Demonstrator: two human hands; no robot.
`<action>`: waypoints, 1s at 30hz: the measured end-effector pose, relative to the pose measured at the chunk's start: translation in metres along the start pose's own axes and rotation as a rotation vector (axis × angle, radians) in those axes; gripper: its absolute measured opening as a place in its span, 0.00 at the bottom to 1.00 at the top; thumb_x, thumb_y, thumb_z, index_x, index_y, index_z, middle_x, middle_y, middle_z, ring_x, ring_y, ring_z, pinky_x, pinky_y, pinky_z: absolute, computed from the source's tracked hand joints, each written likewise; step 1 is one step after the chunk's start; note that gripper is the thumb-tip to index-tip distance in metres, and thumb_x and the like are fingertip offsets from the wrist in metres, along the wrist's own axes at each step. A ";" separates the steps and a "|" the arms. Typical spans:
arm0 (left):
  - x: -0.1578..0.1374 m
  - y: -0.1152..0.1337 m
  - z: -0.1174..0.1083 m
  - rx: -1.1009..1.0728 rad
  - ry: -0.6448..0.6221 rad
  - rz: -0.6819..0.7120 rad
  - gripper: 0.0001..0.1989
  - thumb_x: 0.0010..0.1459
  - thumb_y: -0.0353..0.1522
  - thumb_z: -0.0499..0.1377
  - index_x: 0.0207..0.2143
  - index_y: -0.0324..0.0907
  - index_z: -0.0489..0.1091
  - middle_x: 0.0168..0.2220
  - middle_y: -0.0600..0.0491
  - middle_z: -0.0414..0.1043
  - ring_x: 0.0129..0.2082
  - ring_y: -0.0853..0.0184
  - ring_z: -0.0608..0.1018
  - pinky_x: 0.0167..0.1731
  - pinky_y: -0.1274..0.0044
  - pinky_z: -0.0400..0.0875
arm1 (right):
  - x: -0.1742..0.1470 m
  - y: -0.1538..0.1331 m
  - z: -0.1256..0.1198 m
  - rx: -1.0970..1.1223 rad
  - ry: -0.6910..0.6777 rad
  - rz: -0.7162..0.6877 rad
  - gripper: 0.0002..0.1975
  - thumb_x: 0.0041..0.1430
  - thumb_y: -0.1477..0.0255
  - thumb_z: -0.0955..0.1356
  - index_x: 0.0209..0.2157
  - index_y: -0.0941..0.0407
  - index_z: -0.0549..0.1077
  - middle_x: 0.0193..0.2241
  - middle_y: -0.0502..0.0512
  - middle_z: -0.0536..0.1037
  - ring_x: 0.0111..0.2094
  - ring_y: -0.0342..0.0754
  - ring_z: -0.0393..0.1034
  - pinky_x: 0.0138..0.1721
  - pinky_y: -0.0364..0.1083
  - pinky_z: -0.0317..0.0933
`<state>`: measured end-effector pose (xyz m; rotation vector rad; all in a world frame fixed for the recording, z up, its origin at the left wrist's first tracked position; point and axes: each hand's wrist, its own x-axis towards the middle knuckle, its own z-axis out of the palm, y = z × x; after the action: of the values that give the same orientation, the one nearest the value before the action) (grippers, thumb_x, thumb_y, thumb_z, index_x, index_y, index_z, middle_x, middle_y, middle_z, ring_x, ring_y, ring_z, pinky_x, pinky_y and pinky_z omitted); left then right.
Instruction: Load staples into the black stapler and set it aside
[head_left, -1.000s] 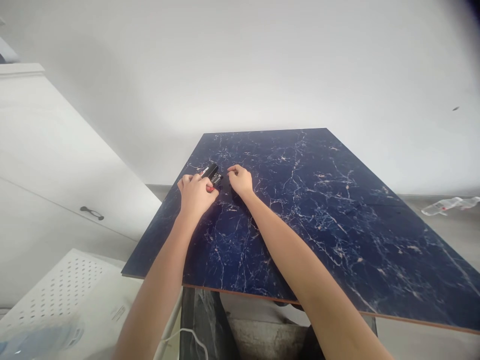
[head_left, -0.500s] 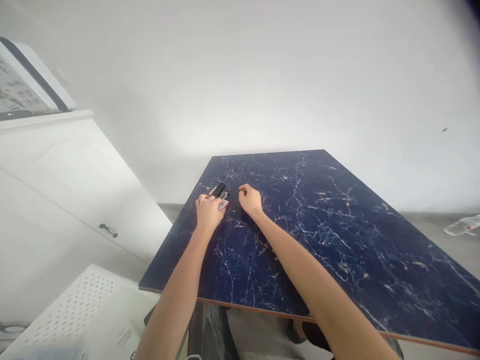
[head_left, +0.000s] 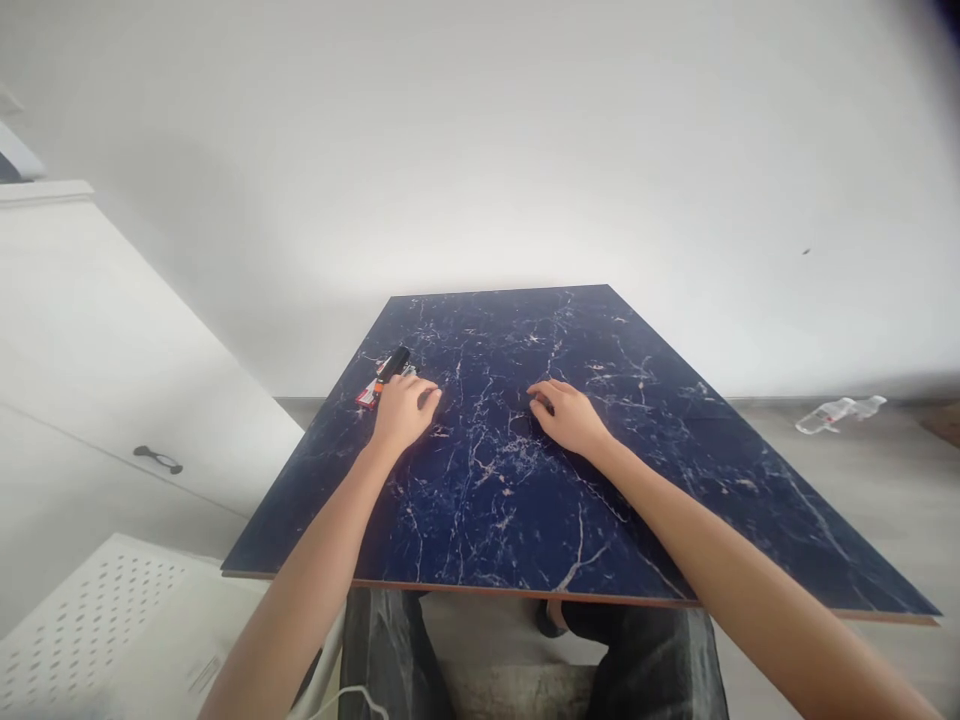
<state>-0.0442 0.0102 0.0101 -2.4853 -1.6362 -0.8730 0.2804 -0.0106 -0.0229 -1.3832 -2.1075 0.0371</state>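
Observation:
On the left part of the dark blue marbled table lies a small cluster of items. In it I make out a black object with an orange band and a red-and-white packet; their exact kinds are too small to tell. My left hand rests just to the right of them, partly covering them, its fingers loosely bent and the thumb apart. Across a gap, my right hand hovers at or on the tabletop, fingers curved and apart from the thumb, nothing between them.
A white cabinet with a dark handle stands to the left. Below it is a white perforated surface. Clear plastic bottles lie on the floor at the right, near the pale wall behind the table.
My right hand has moved right, away from the left. My left hand has come off the items toward their right side, fingers now pointing right. The view has shifted rightward.

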 end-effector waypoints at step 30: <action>0.022 0.078 0.054 -0.343 -0.383 0.293 0.20 0.66 0.40 0.59 0.57 0.45 0.73 0.40 0.49 0.75 0.40 0.61 0.77 0.44 0.68 0.71 | 0.003 -0.003 -0.013 0.194 -0.135 -0.114 0.11 0.66 0.74 0.64 0.43 0.53 0.78 0.44 0.57 0.80 0.45 0.52 0.74 0.50 0.51 0.67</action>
<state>0.0520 0.0121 -0.0047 -3.1910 -1.2241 -0.7245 0.2835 -0.0134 -0.0098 -1.1738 -2.2238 0.2886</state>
